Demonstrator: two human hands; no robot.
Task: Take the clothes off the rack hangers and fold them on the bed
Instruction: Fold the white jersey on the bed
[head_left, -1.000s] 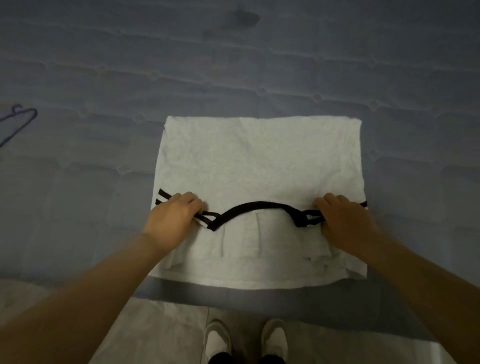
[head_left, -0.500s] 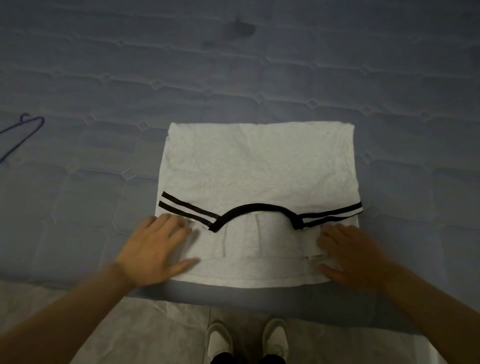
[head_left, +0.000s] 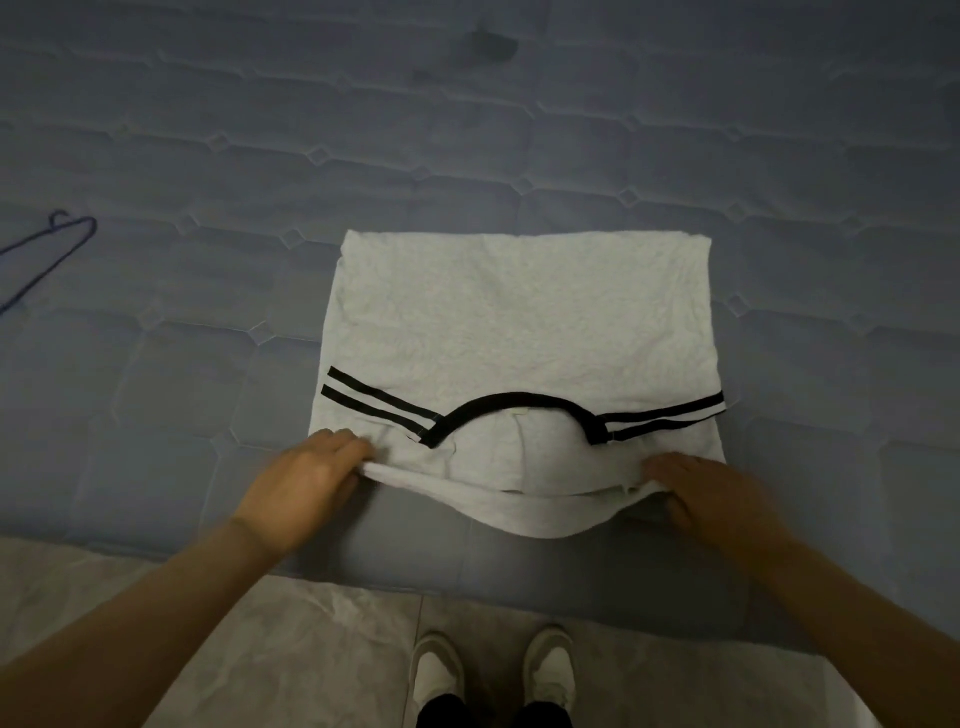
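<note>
Both hands now pinch shirt (head_left: 519, 322)'s near edge, lifted off bed (head_left: 467, 156).

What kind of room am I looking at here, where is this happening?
Most likely a bedroom. Both hands grip a white shirt spread on a quilted blue-grey mattress, a wire hanger lies on it at the left, and a tiled floor shows at the bed's near edge.

A home bedroom: quilted blue mattress (head_left: 467, 156), tiled floor (head_left: 337, 649), loose hanger (head_left: 47, 260).
</note>
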